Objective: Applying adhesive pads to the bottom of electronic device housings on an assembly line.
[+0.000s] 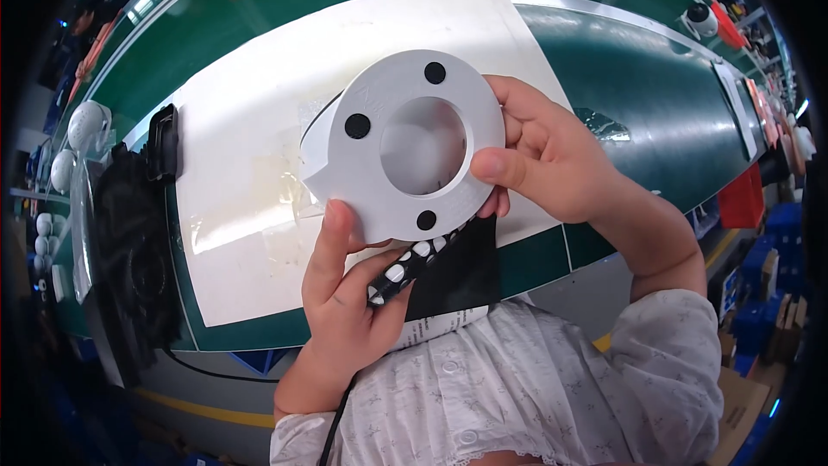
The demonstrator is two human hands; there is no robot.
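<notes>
Above the white sheet, both my hands hold a white ring-shaped base with a wide round opening and black round pads on its face. My left hand has its thumb on the lower left edge, with the other fingers curled beneath. Tucked in those fingers is a slim black strip or handle with white spots; its kind I cannot make out, and its upper end goes behind the base. At the right rim, my right hand grips with the thumb in front and fingers behind. Part of a white body shows behind the base.
A white sheet with clear tape pieces covers much of the green table. To the left are a black case, a black bag and white rounded devices. Red bins stand right. A black cable hangs below.
</notes>
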